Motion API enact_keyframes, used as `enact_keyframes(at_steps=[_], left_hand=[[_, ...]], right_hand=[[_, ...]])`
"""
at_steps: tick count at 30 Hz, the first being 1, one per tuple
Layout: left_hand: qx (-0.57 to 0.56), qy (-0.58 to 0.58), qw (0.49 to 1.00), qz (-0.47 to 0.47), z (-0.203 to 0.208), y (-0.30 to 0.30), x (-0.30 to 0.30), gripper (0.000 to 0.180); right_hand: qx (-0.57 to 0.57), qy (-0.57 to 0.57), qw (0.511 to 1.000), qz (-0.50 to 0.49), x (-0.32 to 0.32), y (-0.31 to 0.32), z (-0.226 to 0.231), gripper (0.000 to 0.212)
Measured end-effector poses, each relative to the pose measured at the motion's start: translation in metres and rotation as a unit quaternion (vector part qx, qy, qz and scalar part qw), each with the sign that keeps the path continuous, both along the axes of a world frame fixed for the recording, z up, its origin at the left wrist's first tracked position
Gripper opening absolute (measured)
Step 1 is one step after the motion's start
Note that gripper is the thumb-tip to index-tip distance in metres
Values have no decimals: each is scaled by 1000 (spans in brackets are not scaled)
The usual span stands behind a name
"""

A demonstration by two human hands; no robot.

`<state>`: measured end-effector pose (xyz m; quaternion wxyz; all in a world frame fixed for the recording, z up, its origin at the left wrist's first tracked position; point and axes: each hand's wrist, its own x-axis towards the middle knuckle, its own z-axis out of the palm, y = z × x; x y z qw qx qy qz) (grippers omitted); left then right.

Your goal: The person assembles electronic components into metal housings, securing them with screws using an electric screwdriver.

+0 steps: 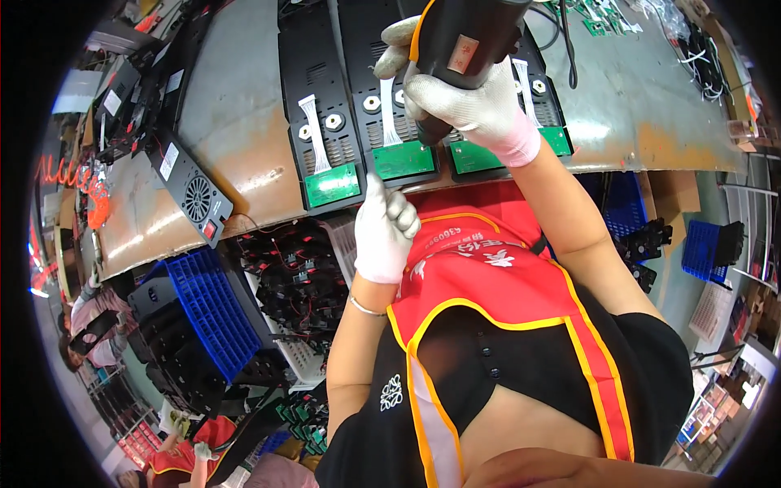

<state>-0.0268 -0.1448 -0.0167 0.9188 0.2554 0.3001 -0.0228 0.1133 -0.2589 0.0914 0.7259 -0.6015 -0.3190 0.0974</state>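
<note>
The right hand (pixel 468 102), gloved, is clenched around a black power screwdriver (pixel 455 49) held tip-down over the middle black panel (pixel 382 89) of three lying side by side on the counter (pixel 236 122). The left hand (pixel 382 228), also gloved, holds nothing; its fingertips press the near edge of that panel's green circuit board (pixel 404 160).

The boards sit right at the counter's near edge, partly overhanging it, so I judge a hard push from the driver could tip or slide the middle panel toward the person's red apron (pixel 488 276). The left fingertips lie close below the driver tip; a slip off the screw could catch them, or gouge the white ribbon cable (pixel 390 114) beside it.

Room is tight sideways: the left panel (pixel 313 98) and the right panel (pixel 541 98) touch or nearly touch the middle one. Farther left, a black fan unit (pixel 191 191) sits on bare counter. Below the edge, a blue crate (pixel 207 309) and bins of black parts crowd the left.
</note>
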Motion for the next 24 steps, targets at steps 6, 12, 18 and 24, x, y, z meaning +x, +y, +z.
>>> enact_keyframes(at_steps=[6, 12, 18, 24], left_hand=[[11, 18, 999, -37, -5, -4, 12, 42], [-35, 36, 999, -7, 5, -9, 20, 24], [-21, 34, 999, -1, 1, -10, 21, 26], [-5, 33, 999, -10, -1, -9, 19, 18]], right_hand=[[37, 12, 999, -20, 1, 4, -2, 29], [16, 84, 996, -13, 4, 4, 8, 23], [43, 82, 996, -21, 2, 5, 2, 21], [35, 105, 994, -23, 2, 5, 3, 22]])
